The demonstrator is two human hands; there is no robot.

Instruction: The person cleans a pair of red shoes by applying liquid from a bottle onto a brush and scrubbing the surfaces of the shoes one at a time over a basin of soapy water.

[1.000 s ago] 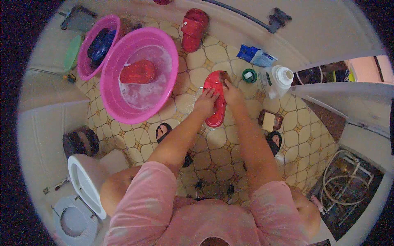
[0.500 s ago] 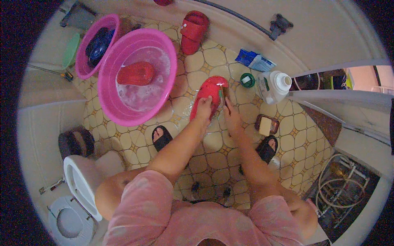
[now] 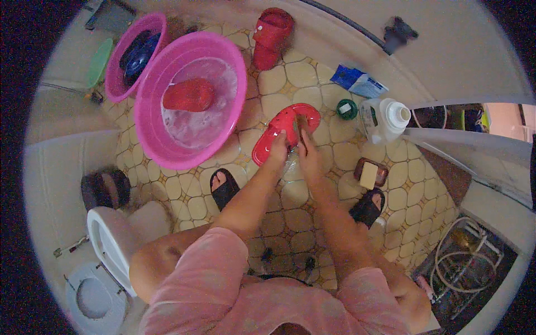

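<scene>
A wet red clog [image 3: 281, 124] is tilted between my hands, its strap and upper face showing. My left hand [image 3: 280, 146] is closed on its near side, thumb on top. In my right hand [image 3: 306, 146] is a small scrub brush [image 3: 300, 122] with brown and green parts, pressed against the clog's right side; my fingers hide much of it. To the left, another red clog [image 3: 188, 95] floats in sudsy water inside the large pink basin [image 3: 146, 120].
Red slippers [image 3: 273, 38] stand by the far wall. At right are a white bottle [image 3: 385, 120], its green cap [image 3: 347, 109], a blue packet [image 3: 357, 81] and a soap bar [image 3: 368, 175] in a brown dish. A second pink basin [image 3: 163, 27] and the toilet [image 3: 106, 234] are left.
The red clog has turned in my left hand, its toe swinging to the right so that its strap now shows. My right hand keeps the brush against it. The view has shifted slightly.
</scene>
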